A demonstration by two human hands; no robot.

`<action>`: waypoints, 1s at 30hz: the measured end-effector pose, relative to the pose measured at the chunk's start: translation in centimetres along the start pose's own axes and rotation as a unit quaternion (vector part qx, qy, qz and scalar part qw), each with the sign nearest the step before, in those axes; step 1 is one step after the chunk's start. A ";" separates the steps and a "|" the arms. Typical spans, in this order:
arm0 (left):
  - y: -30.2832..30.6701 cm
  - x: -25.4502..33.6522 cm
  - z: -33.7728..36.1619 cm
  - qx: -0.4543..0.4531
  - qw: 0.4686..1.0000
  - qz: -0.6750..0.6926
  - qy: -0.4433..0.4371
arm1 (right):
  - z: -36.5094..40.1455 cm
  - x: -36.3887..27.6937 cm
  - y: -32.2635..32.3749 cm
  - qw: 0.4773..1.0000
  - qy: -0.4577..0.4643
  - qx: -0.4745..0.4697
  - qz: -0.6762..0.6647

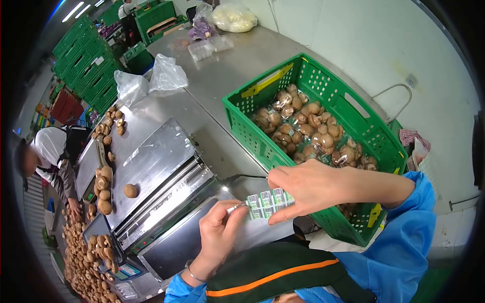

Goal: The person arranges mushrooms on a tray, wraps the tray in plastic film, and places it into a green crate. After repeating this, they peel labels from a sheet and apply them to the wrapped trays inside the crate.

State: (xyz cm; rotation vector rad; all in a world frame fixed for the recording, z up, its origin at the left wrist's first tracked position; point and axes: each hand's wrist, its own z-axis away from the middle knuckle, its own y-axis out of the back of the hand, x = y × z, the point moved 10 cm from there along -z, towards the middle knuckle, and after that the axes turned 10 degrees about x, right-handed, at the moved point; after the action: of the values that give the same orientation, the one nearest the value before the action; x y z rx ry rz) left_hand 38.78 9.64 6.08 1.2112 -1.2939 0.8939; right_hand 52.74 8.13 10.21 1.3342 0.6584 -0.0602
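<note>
Between my hands is a sheet of green and white labels (265, 203) with printed square codes. My right hand (305, 189) grips its right end between thumb and fingers. My left hand (221, 230) pinches a small white piece at the sheet's left end. Behind my right hand stands a green crate (242, 129) holding bagged brown mushrooms (323, 134). A metal wrapping machine (166, 202) lies to the left of my hands, with a single mushroom (131, 190) on its top plate.
Clear plastic bags (168, 73) lie on the metal table (217, 76). Loose mushrooms (81, 247) are heaped at the lower left, where a co-worker (53, 146) reaches in. Green crates (86, 63) are stacked at the back left. A black cable (242, 176) runs behind my hands.
</note>
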 end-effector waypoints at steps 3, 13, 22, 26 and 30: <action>-0.4 -0.4 -0.1 -0.005 0.998 -0.053 0.014 | 0.2 0.9 -1.3 0.999 0.001 -0.034 -0.011; -3.6 -0.3 -2.1 -0.006 0.998 -0.047 0.050 | 2.9 3.8 2.1 0.978 0.023 0.179 -0.102; 5.9 -7.1 -2.3 0.157 0.982 -0.034 0.100 | 20.4 22.4 -5.4 0.903 -0.385 -0.026 -0.188; 4.5 -6.9 -2.3 0.129 0.986 -0.076 0.077 | 26.9 29.3 -16.3 0.867 -0.447 -0.157 -0.158; 3.8 -6.5 -2.3 0.135 0.983 -0.115 0.053 | 27.2 30.5 -14.6 0.862 -0.445 -0.237 0.052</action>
State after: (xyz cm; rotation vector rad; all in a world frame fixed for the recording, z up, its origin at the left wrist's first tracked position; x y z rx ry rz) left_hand 34.79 13.59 0.49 1.4708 -0.9438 0.9715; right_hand 82.93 -10.58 -14.77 0.7266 -0.1933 -0.3798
